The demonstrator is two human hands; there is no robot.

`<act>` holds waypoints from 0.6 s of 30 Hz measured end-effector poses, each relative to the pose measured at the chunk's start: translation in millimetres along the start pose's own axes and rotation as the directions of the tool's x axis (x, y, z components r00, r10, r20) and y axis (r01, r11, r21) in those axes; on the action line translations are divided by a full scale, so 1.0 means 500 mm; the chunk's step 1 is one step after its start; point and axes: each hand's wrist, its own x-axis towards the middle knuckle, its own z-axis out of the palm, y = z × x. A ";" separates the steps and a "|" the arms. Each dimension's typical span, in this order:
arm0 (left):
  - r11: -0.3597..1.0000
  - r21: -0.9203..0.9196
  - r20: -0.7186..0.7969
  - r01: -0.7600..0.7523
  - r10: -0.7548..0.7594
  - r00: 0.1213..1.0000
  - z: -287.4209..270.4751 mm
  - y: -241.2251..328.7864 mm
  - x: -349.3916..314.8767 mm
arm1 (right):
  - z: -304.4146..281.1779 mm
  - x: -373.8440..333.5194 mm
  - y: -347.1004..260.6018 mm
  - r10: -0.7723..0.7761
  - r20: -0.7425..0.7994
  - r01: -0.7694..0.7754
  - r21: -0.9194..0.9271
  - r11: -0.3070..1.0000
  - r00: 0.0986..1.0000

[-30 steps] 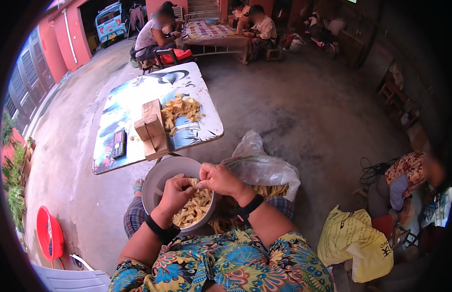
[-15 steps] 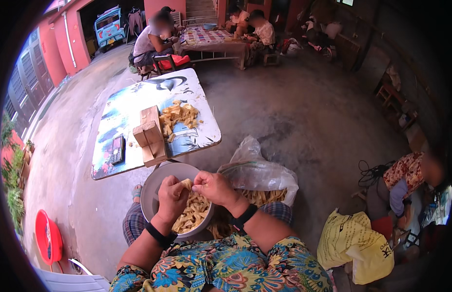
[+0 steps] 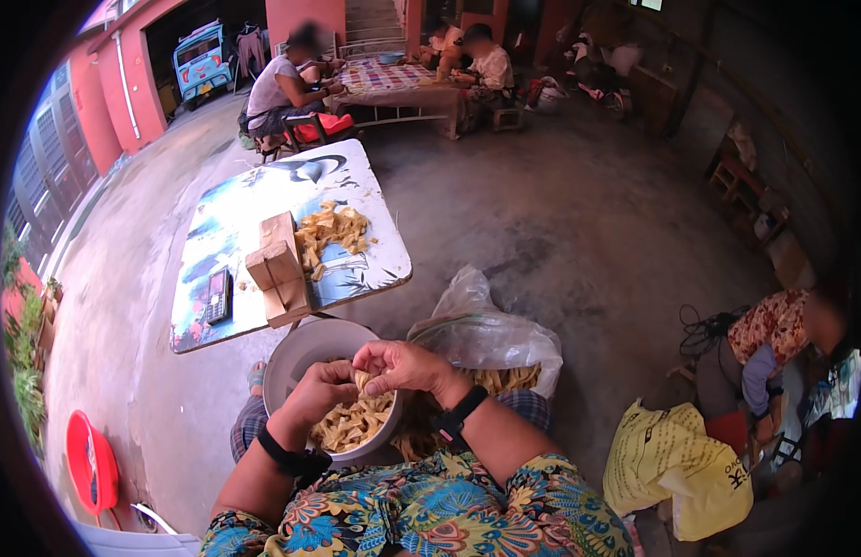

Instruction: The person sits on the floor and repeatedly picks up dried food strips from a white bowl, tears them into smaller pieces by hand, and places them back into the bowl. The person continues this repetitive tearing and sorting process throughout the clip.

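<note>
Above a pale round basin (image 3: 280,357), my left hand (image 3: 321,395) and my right hand (image 3: 404,368) meet with bent fingers. Between them they pinch a small yellowish-tan strip (image 3: 361,380), partly hidden by the fingertips; its material is unclear. Many similar tan folded pieces (image 3: 352,429) fill the lower part of the basin, which sits between my knees. To the right of it, a clear plastic bag (image 3: 491,339) lies open with more such strips at its mouth.
Ahead stands a low printed table (image 3: 236,200) bearing a wooden block stand (image 3: 277,269), a heap of tan strips (image 3: 333,232) and a keypad phone (image 3: 218,295). A red basin (image 3: 89,459) is at left, a yellow sack (image 3: 676,469) at right. Several people sit farther off.
Both hands have come slightly lower and the right fingers now curl over the strip from above. The left hand has turned, with its fingertips toward the right hand.
</note>
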 end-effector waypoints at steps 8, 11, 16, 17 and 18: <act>0.973 -0.228 0.022 -0.023 0.029 0.999 -0.005 -0.015 0.009 | 0.002 0.003 0.013 0.030 -0.011 -0.028 0.194 0.981 0.999; 0.995 -0.015 -0.062 -0.100 0.099 0.993 -0.003 -0.016 0.004 | 0.000 0.008 0.019 0.058 -0.064 -0.053 0.081 0.995 0.996; 0.518 0.757 0.133 -0.400 0.476 0.869 0.008 0.026 0.007 | 0.011 -0.005 -0.017 0.037 -0.145 -0.025 0.084 0.996 0.989; 0.638 0.630 0.113 -0.442 0.488 0.865 0.008 0.020 0.007 | 0.023 -0.007 -0.038 0.053 -0.150 -0.031 0.145 0.989 0.987; 0.835 0.438 0.045 -0.334 0.351 0.935 0.003 0.019 0.007 | 0.014 -0.006 -0.033 0.057 -0.152 -0.021 0.229 0.973 0.987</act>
